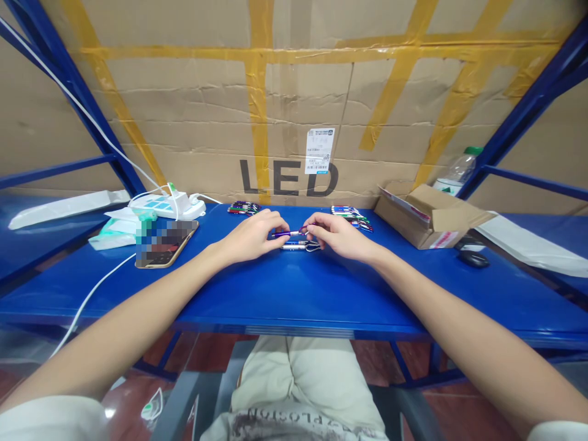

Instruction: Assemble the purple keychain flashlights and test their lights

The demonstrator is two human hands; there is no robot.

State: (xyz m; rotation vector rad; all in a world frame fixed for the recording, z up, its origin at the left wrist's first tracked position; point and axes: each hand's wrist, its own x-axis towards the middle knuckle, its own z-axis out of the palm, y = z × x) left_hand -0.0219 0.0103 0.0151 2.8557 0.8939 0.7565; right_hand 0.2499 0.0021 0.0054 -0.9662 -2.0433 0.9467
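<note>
A slim, shiny purple pen-like stick (282, 234) lies level between my two hands, just above the blue table. My left hand (255, 236) pinches its left part between thumb and fingers. At its right end, a thin dark cord meets the fingertips of my right hand (339, 235), which are closed on it. Right below lie similar sticks, silver and blue (294, 246), with a pale looped cord at their right end. Behind my left hand rests a small bunch of dark and coloured sticks (244, 207). Another bunch with cords (350, 215) lies behind my right hand.
On the left are a phone (177, 244), a white power strip (177, 207) with cables and a plastic packet (122, 231). An opened cardboard box (420, 223), a black mouse (473, 258) and a bottle (459, 168) stand right. A large taped carton (206, 122) closes the back.
</note>
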